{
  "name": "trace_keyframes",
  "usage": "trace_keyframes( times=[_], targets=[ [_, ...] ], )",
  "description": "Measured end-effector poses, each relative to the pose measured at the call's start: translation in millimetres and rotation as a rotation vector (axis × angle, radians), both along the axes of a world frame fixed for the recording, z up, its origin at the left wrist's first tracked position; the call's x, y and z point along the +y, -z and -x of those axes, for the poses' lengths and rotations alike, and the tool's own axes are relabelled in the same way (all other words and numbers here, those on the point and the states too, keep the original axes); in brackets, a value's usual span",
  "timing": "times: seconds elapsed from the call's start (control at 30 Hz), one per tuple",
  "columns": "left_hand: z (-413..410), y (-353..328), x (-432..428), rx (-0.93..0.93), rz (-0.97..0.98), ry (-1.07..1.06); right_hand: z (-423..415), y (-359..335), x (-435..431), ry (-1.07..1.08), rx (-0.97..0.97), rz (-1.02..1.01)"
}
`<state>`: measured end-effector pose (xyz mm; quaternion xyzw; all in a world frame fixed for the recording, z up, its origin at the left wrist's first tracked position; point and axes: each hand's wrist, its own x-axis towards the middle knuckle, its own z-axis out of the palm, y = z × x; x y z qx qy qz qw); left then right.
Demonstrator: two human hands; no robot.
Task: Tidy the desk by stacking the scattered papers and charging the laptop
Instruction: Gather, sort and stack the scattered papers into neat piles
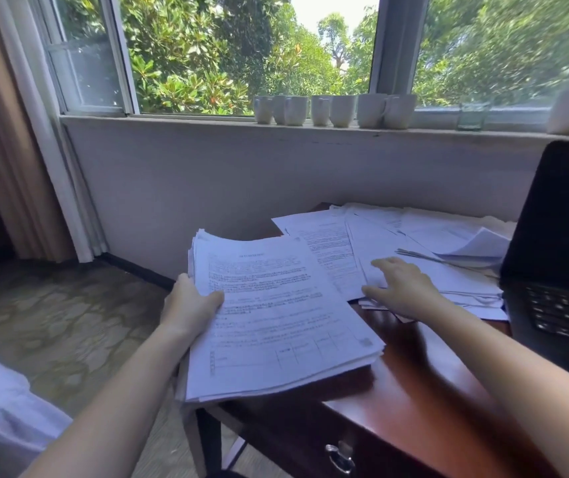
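My left hand grips a thick stack of printed papers by its left edge, thumb on top; the stack juts out over the desk's left end. My right hand lies with fingers spread on the scattered papers that cover the back of the red-brown wooden desk. A black laptop stands open at the right edge, its screen dark and its keyboard partly in view. No charger or cable shows.
White mugs line the windowsill above the desk, with a small glass further right. A drawer handle is on the desk front. Carpeted floor and a curtain lie to the left.
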<state>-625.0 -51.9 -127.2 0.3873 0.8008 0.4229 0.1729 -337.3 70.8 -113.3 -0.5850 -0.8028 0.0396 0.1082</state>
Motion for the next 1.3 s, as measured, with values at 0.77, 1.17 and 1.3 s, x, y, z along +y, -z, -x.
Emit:
trace_keyframes(
  times=[0.77,1.17,1.3],
  targets=[
    [5.8,31.8,9.8,0.074,-0.072,0.087,27.6,-1.1,-0.6,-0.167,0.407,-0.569],
    [6.8,23.3,5.9,-0.102,-0.059,0.103,89.3,-0.7,-87.8,-0.795,0.164,-0.367],
    [7.1,19.2,1.1,-0.223,-0.104,0.161,88.9,-1.4,-101.7,-0.980,0.241,-0.166]
  ],
)
